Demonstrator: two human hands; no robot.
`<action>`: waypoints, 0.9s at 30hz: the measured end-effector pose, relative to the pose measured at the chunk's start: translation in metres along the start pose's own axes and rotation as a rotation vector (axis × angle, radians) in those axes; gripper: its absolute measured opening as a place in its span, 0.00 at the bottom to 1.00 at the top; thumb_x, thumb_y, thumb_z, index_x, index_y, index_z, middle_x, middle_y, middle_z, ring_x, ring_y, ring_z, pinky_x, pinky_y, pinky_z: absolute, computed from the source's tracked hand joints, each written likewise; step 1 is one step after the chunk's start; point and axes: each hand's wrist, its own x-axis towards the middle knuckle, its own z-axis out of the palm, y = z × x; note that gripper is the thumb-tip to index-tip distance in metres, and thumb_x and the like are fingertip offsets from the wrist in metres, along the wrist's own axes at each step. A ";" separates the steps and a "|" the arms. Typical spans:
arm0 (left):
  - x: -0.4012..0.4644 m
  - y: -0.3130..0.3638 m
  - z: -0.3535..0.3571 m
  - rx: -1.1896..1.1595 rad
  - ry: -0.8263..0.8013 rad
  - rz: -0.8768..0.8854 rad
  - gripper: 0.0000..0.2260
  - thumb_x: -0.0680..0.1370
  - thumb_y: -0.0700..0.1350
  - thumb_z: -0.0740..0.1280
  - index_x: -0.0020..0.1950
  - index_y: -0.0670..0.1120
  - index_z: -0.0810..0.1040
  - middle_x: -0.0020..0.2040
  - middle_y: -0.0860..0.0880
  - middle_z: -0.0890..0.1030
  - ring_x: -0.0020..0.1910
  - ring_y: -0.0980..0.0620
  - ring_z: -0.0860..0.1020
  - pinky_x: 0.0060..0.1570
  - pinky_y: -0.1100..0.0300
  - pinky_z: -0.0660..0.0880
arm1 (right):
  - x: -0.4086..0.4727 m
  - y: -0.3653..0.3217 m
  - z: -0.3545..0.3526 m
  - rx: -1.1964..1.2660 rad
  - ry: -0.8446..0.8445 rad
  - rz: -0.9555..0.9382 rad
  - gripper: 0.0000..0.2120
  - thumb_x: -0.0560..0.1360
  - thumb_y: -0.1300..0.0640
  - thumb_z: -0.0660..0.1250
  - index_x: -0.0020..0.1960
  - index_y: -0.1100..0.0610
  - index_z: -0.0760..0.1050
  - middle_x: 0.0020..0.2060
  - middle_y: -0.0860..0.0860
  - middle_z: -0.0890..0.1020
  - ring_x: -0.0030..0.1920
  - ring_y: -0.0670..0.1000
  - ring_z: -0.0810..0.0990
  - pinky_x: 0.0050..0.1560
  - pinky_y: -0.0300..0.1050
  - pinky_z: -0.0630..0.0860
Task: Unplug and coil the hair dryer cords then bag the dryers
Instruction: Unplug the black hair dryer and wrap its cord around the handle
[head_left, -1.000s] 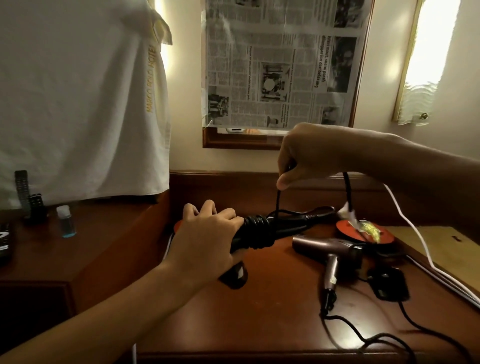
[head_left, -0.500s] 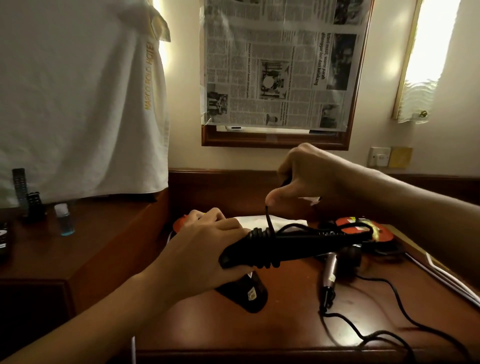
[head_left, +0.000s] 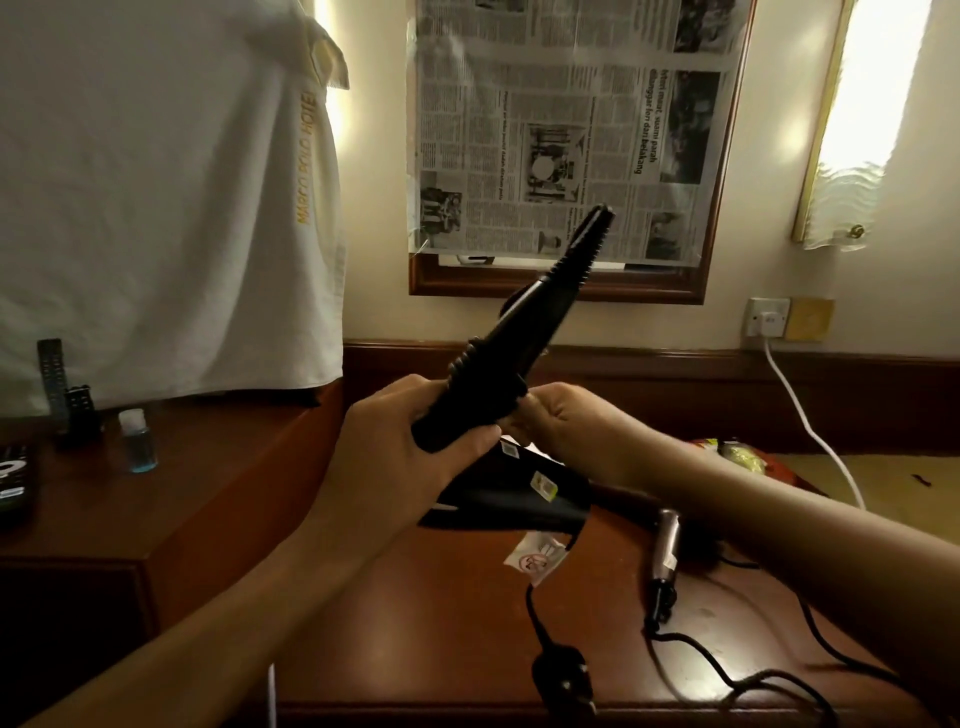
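Note:
My left hand (head_left: 415, 457) grips the handle of a black hair dryer (head_left: 519, 343), which tilts up to the right with its cord wound in tight turns around it. The dryer's body (head_left: 519, 493), with small stickers, hangs below my hands. My right hand (head_left: 566, 426) is curled against the wound cord at the handle's lower end and pinches it. The loose cord end drops past a white tag (head_left: 535, 558) to the black plug (head_left: 563, 675) near the desk's front edge. A second, bronze dryer (head_left: 665, 545) lies on the desk, partly hidden by my right arm, its cord (head_left: 753, 680) trailing loose.
A white towel (head_left: 156, 197) hangs at the left above a raised desk section holding a small blue bottle (head_left: 137, 441) and remotes (head_left: 57, 384). A newspaper (head_left: 561, 130) covers the framed mirror. A white cable (head_left: 800, 415) runs from the wall socket (head_left: 768, 317). A red packet (head_left: 727, 452) lies behind my right arm.
The black dryer's handle swung from level to pointing up and right. My right hand dropped from above the cord onto the wound turns. The plug end now hangs free.

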 end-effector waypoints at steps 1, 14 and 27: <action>0.002 -0.004 0.000 0.028 0.014 -0.022 0.12 0.72 0.53 0.74 0.53 0.50 0.83 0.42 0.58 0.79 0.45 0.62 0.78 0.42 0.74 0.71 | -0.005 -0.004 0.003 -0.036 -0.007 -0.001 0.23 0.84 0.45 0.52 0.46 0.57 0.78 0.33 0.47 0.79 0.32 0.45 0.75 0.34 0.37 0.72; 0.020 -0.052 -0.001 0.230 0.056 -0.308 0.14 0.70 0.62 0.73 0.49 0.56 0.82 0.42 0.56 0.81 0.43 0.55 0.79 0.48 0.48 0.79 | -0.044 -0.030 0.006 0.070 -0.059 0.135 0.14 0.83 0.51 0.58 0.41 0.52 0.77 0.30 0.50 0.75 0.31 0.48 0.73 0.37 0.52 0.75; 0.016 -0.070 0.007 0.461 -0.122 -0.453 0.17 0.71 0.66 0.69 0.50 0.55 0.80 0.44 0.54 0.81 0.50 0.47 0.79 0.55 0.44 0.74 | -0.050 -0.044 0.004 -0.185 -0.161 0.002 0.09 0.82 0.50 0.61 0.50 0.49 0.79 0.39 0.46 0.80 0.36 0.42 0.76 0.37 0.37 0.71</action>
